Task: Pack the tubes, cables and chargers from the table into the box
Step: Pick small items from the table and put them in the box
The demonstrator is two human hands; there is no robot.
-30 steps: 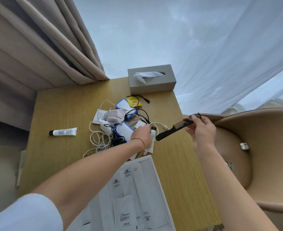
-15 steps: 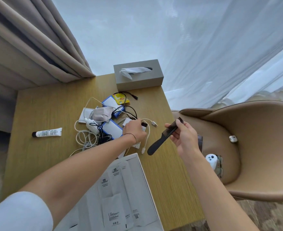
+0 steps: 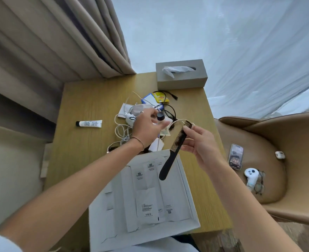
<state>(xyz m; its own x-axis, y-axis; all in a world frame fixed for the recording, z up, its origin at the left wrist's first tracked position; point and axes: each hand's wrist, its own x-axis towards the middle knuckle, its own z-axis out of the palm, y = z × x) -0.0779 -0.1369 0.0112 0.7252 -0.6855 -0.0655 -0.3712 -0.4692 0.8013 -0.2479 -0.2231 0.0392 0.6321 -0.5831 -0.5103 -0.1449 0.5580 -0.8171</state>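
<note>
A white open box (image 3: 188, 195) with white sachets inside sits at the table's near edge. My left hand (image 3: 146, 126) holds a small tube with a black cap (image 3: 160, 116) above the pile of white and black cables (image 3: 121, 131) and chargers. My right hand (image 3: 201, 142) pinches a black comb (image 3: 173, 153) by its toothed end, its handle hanging over the box. A white tube with a black cap (image 3: 89, 123) lies alone on the table's left side.
A grey tissue box (image 3: 181, 74) stands at the table's far edge. Blue and yellow packets (image 3: 155, 99) lie behind the pile. A tan chair (image 3: 270, 142) on the right holds a phone (image 3: 236, 158), a white controller (image 3: 250, 176) and glasses. Curtains hang behind.
My left hand has lifted from the pile with a small black-capped tube in it. My right hand has brought the comb nearer, so its handle now hangs over the box.
</note>
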